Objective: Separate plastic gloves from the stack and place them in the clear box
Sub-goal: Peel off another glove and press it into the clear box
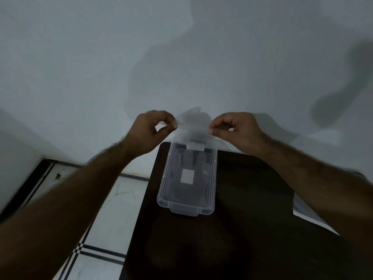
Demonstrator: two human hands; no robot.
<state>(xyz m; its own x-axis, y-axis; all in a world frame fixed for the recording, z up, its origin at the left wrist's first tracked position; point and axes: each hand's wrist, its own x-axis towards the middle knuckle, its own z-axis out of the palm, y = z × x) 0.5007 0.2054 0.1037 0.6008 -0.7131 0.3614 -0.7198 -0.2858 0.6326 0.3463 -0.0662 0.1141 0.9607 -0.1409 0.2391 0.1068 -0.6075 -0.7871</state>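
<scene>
A thin clear plastic glove (pixel 192 126) hangs stretched in the air between both hands, above the far end of the clear box. My left hand (pixel 150 131) pinches its left edge between thumb and forefinger. My right hand (pixel 235 130) pinches its right edge the same way. The clear box (pixel 164 196) lies lengthwise on the dark table (pixel 252 209), below the hands. It has a white label at its middle, and faint glove shapes show through it. A pale stack of gloves (pixel 308 213) peeks out under my right forearm at the table's right edge, mostly hidden.
A plain white wall (pixel 181 57) stands just behind the table's far edge. White floor tiles with dark lines (pixel 113 209) lie to the left of the table, with a dark skirting strip along the wall.
</scene>
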